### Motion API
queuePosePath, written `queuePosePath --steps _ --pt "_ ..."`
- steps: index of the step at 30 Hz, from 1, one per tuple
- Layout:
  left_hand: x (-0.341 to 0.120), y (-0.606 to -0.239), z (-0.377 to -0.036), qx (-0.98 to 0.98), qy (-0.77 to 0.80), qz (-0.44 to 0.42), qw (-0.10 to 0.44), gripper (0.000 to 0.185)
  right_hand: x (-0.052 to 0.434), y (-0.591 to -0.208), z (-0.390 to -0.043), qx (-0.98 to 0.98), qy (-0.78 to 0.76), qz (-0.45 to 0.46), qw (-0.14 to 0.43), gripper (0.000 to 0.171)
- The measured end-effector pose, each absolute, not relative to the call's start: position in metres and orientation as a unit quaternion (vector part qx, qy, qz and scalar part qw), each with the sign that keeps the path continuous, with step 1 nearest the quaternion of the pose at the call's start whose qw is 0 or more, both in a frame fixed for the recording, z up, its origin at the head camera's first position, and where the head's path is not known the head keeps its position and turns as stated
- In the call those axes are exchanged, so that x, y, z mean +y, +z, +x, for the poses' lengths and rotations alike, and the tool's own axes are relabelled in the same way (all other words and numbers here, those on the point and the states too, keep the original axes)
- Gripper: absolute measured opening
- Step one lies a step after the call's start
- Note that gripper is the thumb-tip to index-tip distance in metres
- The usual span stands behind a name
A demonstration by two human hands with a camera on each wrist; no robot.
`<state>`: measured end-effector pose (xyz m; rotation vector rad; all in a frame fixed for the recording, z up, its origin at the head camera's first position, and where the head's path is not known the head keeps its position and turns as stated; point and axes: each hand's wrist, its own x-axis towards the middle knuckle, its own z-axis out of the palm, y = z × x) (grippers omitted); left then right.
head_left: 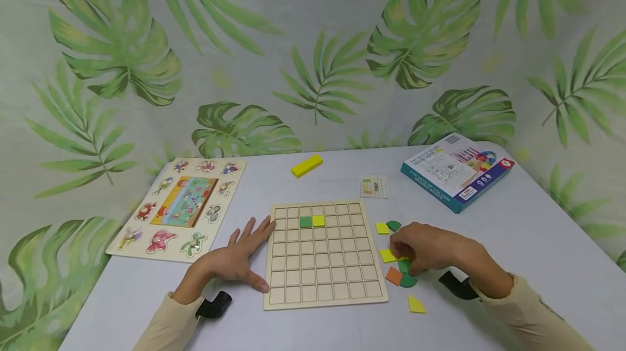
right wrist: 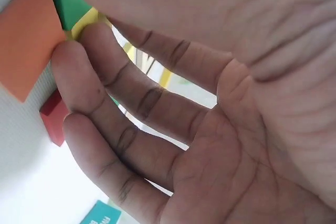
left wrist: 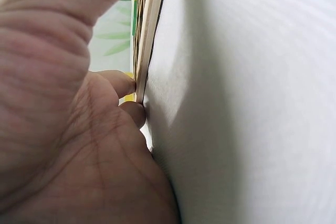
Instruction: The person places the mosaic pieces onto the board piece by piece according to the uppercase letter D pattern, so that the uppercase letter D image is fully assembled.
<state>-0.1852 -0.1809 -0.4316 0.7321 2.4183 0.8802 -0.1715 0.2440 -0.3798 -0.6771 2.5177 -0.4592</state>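
On the table, in the lower middle of the head view, lies a wooden grid board with a green tile and a yellow tile side by side in its second row. The left hand lies flat against the board's left edge, fingers straight and spread, clamped on nothing. The right hand rests to the right of the board over a small cluster of loose pieces: a yellow square, an orange square and a green rounded piece. Its fingers curl down onto them; whether they pinch one cannot be told.

Around them: a yellow quarter piece toward the lower edge, another yellow square and a green half-round higher up, a pattern card above the board, a yellow block further up, a blue game box at upper right, and an animal peg puzzle at left.

The left wrist view shows what the head view cannot: fingertips touching the board's thin edge. The right wrist view shows, under the hand, a red piece hidden in the head view, beside the orange square and touched by the fingers.
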Motion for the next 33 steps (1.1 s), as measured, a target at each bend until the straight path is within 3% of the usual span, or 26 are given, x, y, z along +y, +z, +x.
queuePosePath --steps 8,17,33 --pt "-0.1806 -0.4316 -0.1854 0.883 0.314 0.265 0.227 0.136 0.2394 -0.3767 -0.1724 0.939 -0.152 -0.178 0.251 0.027" --pt "-0.1795 -0.4313 -0.1852 0.884 0.314 0.26 0.228 0.137 0.2354 -0.3805 -0.1738 0.954 -0.118 -0.203 0.185 0.024" --pt "-0.1796 -0.4299 -0.1843 0.883 0.317 0.257 0.232 0.135 0.2375 -0.3797 -0.175 0.951 -0.12 -0.168 0.231 0.026"
